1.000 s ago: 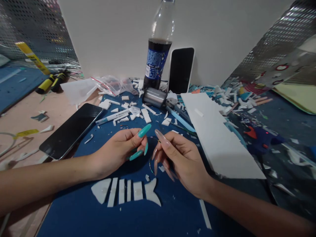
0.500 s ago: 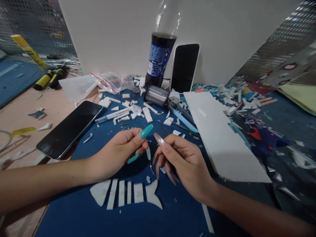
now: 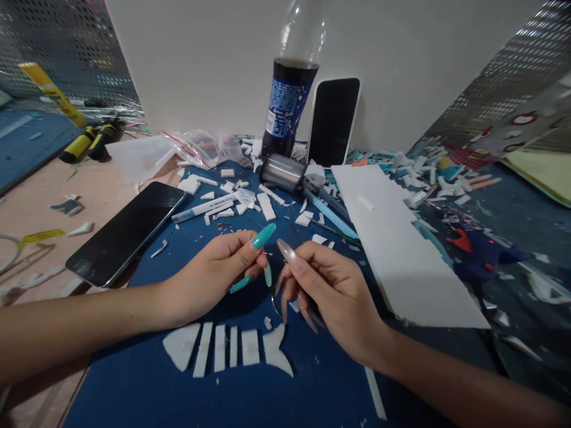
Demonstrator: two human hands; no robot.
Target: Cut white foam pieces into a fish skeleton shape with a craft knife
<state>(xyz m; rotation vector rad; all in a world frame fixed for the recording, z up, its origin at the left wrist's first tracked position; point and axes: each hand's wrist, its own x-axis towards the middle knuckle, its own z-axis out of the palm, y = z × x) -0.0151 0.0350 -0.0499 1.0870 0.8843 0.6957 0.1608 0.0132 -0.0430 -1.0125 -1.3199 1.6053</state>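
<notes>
My left hand (image 3: 223,270), with long teal nails, is pinched closed above the blue mat (image 3: 178,398). Something tiny and thin shows at its fingertips, too small to name. Facing it, my right hand (image 3: 328,291) is also pinched, thumb against curled fingers, with long pinkish nails; a thin curved strand hangs by its fingers. The fingertips of the two hands are a small gap apart. Below them lies a row of white cut pieces shaped like a fish: a head (image 3: 182,348), several upright strips and a tail (image 3: 277,351). Some pieces carry clear patches.
A dark phone (image 3: 127,232) lies left. Behind are a bottle (image 3: 288,101), an upright phone (image 3: 334,122), a metallic cylinder (image 3: 283,172), a pen (image 3: 205,207) and white scraps. To the right are a white board (image 3: 401,255) and a blue glue gun (image 3: 484,249).
</notes>
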